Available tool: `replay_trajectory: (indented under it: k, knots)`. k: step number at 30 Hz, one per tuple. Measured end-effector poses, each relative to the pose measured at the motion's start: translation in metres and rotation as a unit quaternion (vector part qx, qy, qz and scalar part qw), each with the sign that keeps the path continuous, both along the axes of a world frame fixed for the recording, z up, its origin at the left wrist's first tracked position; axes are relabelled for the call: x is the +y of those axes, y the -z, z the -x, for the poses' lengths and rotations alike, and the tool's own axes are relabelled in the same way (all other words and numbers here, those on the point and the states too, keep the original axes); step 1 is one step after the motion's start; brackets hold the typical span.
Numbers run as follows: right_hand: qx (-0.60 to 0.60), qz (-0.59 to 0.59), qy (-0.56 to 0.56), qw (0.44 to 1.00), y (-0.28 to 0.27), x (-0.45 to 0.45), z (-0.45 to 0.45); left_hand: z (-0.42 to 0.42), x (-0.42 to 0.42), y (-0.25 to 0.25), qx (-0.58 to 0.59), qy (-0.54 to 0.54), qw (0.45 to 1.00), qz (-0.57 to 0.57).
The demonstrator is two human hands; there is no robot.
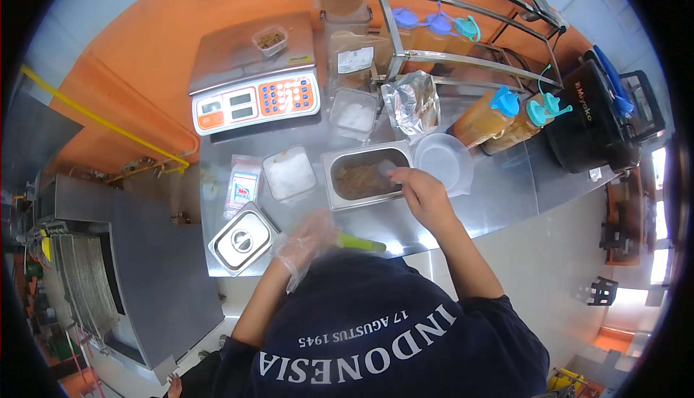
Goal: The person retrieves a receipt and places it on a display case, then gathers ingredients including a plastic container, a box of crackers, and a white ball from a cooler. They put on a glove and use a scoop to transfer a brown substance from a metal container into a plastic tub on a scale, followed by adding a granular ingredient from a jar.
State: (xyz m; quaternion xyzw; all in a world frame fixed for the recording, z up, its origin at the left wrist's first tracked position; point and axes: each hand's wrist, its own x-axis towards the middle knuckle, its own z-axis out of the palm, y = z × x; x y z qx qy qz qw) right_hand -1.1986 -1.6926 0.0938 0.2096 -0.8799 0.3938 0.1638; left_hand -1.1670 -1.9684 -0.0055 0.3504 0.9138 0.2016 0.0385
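Note:
My right hand [425, 194] is bare and pinches a small translucent scoop [387, 168] over a rectangular steel food pan [368, 203]. Brown, crumbly food [358, 178] covers the pan's bottom. My left hand [312, 232] wears a clear plastic glove and hovers at or rests on the table's front edge. Close by its fingers is a green handle [362, 243]; whether they grip it cannot be made out. A steel lid with a recessed handle [242, 238] lies left of the gloved hand. A square tub of white granules [290, 174] sits between lid and pan.
Behind stand a digital scale [255, 105] bearing a small tub of brown crumbs [270, 41], another tub of white granules [353, 114] and a foil pouch [413, 103]. A translucent bowl [444, 165], sauce bottles [485, 119] and a black Miyako appliance [583, 119] are right. Another person's hand [174, 386] shows lower left.

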Motion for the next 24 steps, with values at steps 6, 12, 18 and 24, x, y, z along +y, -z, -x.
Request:
replay_trajectory:
  k: [6, 12, 18, 24]
  knots:
    - [-0.121, 0.029, 0.051, 0.991, 0.005, -0.002, 0.005, 0.018, 0.029, -0.044, -0.514, -0.272, 0.655, -0.482]
    - [-0.043, -0.047, 0.036, 0.997, 0.017, -0.013, 0.011, 0.021, 0.033, -0.036, -0.506, -0.229, 0.738, -0.384]
    - [-0.024, -0.053, -0.037, 0.998, 0.03, -0.034, 0.004, 0.013, 0.041, -0.032, -0.513, -0.195, 0.762, -0.344]
    - [-0.114, 0.026, -0.093, 0.989, 0.019, -0.04, 0.001, 0.013, 0.048, -0.035, -0.535, -0.191, 0.726, -0.386]
